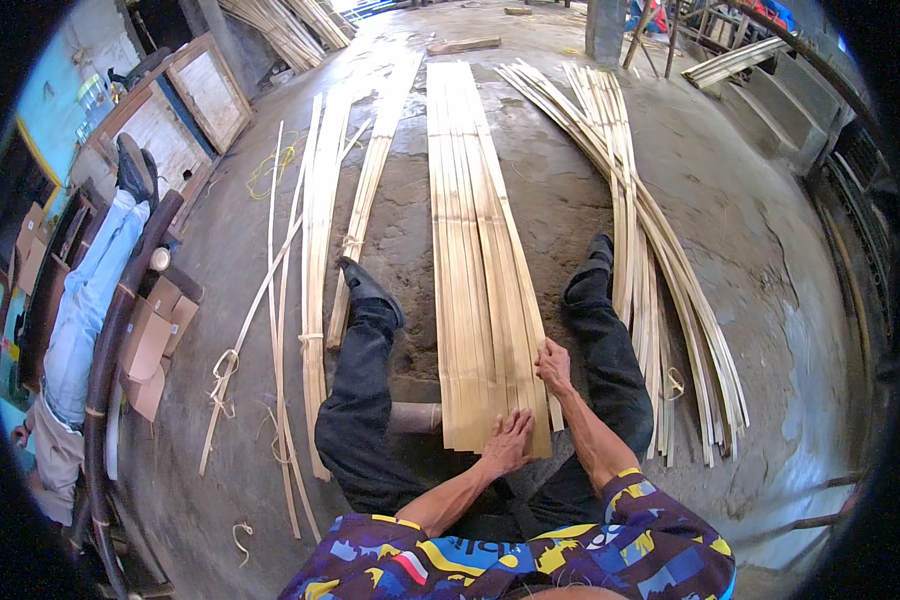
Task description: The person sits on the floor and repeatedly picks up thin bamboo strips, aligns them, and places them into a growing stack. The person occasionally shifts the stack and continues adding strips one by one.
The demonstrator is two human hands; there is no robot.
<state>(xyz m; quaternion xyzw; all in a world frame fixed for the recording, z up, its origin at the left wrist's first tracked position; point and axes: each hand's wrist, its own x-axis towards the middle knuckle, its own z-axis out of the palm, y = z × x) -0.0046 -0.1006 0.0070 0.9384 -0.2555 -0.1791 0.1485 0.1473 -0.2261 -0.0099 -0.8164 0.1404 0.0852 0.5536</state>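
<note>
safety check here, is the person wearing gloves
No, the left hand and right hand are both bare against the pale strips.

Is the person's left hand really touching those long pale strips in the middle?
Touching. The head view shows the left hand with its fingers lying on the middle strips, near their closest end.

"What's that wide row of long, flat, pale-yellow strips (470,270) made of?"
"Bamboo, by its look: smooth, faintly glossy, joints slightly ridged."
"And around the row?"
"Rough, mostly matt grey concrete floor (740,230); matt black cloth trousers (613,365) either side; far left, a brown matt cardboard box (146,343)."
</note>
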